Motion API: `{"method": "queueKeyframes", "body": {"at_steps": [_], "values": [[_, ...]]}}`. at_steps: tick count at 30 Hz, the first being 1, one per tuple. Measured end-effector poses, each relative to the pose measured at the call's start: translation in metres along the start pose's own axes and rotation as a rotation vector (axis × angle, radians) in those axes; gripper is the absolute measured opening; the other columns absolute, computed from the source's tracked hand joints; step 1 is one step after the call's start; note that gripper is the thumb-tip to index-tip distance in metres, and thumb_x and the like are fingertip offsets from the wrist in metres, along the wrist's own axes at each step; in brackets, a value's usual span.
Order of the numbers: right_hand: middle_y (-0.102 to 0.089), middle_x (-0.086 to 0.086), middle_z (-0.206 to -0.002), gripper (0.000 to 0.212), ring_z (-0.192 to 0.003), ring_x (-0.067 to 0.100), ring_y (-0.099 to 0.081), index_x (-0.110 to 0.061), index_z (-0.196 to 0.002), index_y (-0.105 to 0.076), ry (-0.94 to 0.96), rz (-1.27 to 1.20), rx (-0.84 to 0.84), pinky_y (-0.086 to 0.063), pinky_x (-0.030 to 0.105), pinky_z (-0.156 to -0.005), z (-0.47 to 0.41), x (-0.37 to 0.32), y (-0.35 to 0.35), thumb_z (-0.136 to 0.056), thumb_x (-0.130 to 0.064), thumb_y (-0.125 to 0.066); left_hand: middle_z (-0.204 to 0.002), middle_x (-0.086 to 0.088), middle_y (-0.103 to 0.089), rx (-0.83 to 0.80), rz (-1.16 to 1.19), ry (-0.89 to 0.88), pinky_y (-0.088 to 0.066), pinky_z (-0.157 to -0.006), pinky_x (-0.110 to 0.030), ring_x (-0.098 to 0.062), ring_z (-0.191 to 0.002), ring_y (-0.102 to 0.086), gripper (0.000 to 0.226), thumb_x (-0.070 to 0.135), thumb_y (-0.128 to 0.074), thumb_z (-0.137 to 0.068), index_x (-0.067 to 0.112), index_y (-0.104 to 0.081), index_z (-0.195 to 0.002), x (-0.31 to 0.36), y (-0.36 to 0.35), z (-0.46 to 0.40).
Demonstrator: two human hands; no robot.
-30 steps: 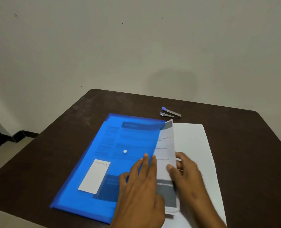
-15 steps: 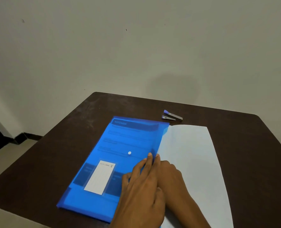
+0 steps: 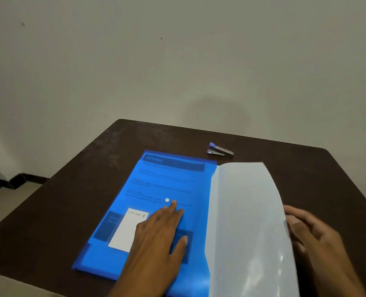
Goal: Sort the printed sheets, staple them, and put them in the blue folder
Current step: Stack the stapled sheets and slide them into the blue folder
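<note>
Blue folder [image 3: 167, 189]: flat on dark bench [image 3: 70, 200], printed sheets inside, pale flap [image 3: 246, 221] open. Left hand [image 3: 156, 236] flat on it. Right hand [image 3: 313, 234] blurred behind flap, grip unclear. Stapler [image 3: 220, 150] beyond; plain wall [image 3: 177, 61].

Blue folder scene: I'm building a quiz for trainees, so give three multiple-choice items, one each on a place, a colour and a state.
1. Where is the stapler?
A. beyond the blue folder
B. on the folder
C. in a hand

2. What colour is the folder's snap button?
A. red
B. white
C. black

3. How does the left hand lie?
A. fist
B. pinching
C. flat on the folder

Key: A, it lies on the table past the folder's far edge; B, a white dot; C, fingers straight, pressing.
</note>
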State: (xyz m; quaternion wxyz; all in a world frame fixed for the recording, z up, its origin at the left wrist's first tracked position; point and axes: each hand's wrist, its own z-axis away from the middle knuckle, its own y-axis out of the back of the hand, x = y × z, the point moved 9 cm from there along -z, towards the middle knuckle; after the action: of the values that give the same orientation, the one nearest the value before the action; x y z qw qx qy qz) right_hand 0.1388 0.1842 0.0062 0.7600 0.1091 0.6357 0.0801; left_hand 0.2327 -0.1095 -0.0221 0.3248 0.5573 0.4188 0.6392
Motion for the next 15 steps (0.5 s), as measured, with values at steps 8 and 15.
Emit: {"method": "queueKeyframes", "body": {"at_steps": [8,15], "values": [[-0.080,-0.004,-0.112,0.028,-0.097,0.010,-0.076,-0.027,-0.117,-0.076,0.286,-0.079,-0.317,-0.061,0.024,-0.075,0.019,-0.049,-0.095,-0.109,-0.021,-0.050,-0.158,0.043,-0.021,0.039,0.222,0.012,-0.005,-0.118,-0.007,0.011,-0.152,-0.016,0.060,0.069,-0.039,-0.093,0.055,-0.034,-0.152,-0.030,-0.012,-0.003],[-0.055,-0.032,-0.138,0.033,-0.128,-0.002,-0.053,-0.049,-0.138,-0.057,0.550,0.470,-0.335,-0.040,0.021,-0.112,0.025,-0.037,-0.187,-0.105,-0.050,-0.051,-0.122,0.014,-0.076,0.352,0.976,0.239,-0.058,-0.095,-0.023,-0.004,-0.114,-0.071,0.035,0.007,-0.060,-0.104,0.028,-0.067,-0.130,-0.081,0.018,0.003]]}}
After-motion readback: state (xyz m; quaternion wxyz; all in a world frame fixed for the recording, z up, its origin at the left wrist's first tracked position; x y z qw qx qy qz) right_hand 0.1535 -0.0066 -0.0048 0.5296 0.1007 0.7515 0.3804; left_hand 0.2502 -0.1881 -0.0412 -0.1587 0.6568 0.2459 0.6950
